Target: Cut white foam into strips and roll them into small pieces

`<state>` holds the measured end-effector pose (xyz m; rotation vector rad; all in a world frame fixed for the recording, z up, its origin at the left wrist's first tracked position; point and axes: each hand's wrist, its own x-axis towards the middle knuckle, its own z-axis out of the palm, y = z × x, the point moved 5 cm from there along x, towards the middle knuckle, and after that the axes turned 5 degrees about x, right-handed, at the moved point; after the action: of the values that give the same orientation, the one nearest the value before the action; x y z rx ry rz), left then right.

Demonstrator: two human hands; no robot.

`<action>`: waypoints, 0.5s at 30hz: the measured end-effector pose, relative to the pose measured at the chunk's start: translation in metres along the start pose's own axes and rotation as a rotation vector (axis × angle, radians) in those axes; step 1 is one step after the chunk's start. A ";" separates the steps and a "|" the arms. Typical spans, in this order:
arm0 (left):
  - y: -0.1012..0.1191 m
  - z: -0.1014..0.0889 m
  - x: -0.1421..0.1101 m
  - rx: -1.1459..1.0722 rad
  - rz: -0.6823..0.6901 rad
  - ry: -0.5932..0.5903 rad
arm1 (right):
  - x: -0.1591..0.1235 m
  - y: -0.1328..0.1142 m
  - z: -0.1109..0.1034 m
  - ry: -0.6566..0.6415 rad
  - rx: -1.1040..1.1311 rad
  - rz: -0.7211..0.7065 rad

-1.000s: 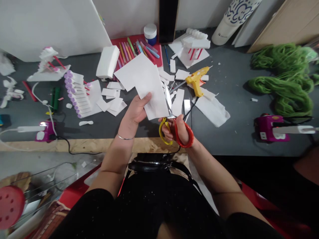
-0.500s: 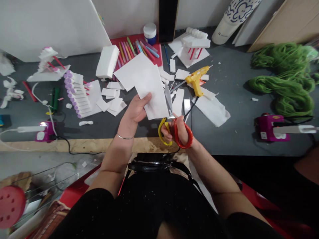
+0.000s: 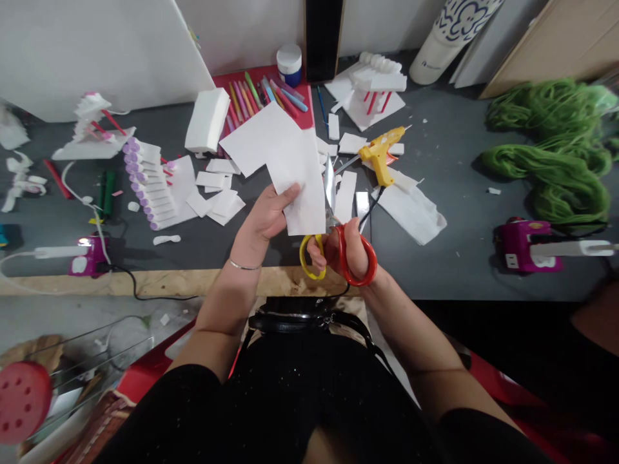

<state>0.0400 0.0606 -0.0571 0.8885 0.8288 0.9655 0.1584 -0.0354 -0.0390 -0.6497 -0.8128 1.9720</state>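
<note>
the left hand (image 3: 264,219) is holding the white foam sheet (image 3: 290,171) taut above the worktop's (image 3: 435,270) front edge, fingers (image 3: 285,192) clenched on it for a clean cut, while the right hand (image 3: 351,250) is gripping red-and-yellow scissors (image 3: 329,193), blades parted at the sheet's edge.

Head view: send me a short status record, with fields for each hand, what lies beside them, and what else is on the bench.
Left hand: holds a notched white sheet
Right hand: grips red-and-yellow-handled scissors, blades at the sheet's lower edge
Nearby: white offcuts, yellow hot glue gun
Rest: green yarn heap, red board of coloured pens, dark grey bench
</note>
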 end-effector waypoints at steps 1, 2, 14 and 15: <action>-0.001 0.000 0.000 0.001 -0.007 -0.004 | 0.001 0.000 0.000 0.000 -0.003 0.011; -0.002 0.000 0.000 0.003 -0.013 -0.008 | 0.001 0.000 0.000 0.003 -0.002 0.018; -0.002 -0.009 0.009 -0.040 -0.042 0.055 | -0.002 0.009 -0.010 0.105 0.099 -0.027; -0.002 -0.009 0.008 -0.042 -0.044 0.062 | -0.002 0.009 -0.010 0.114 0.099 -0.026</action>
<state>0.0360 0.0698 -0.0642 0.8048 0.8747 0.9721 0.1621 -0.0378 -0.0519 -0.6827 -0.6466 1.9198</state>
